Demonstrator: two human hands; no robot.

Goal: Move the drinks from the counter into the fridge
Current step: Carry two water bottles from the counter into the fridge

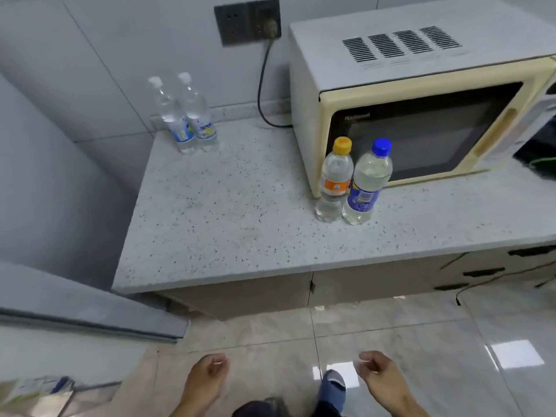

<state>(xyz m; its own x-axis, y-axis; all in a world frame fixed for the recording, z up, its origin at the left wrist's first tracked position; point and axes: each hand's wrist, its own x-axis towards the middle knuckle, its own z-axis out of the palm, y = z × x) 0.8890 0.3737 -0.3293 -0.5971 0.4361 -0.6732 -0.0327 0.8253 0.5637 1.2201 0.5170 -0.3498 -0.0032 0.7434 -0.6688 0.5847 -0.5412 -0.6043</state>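
Two clear water bottles with white caps (188, 115) stand side by side at the back left of the speckled counter (225, 224). A bottle with an orange cap (335, 180) and a bottle with a blue cap (368, 183) stand together in front of the microwave. My left hand (207, 371) and my right hand (376, 368) hang low over the floor, in front of the counter, fingers loosely curled and holding nothing. The grey fridge (39, 182) rises at the left, its door (90, 314) swung open towards me.
A cream microwave (421, 109) fills the right back of the counter, its cable running to a wall socket (248, 21). Cabinet doors sit below the counter. The floor is glossy tile; my foot in a blue slipper (332, 386) shows between my hands.
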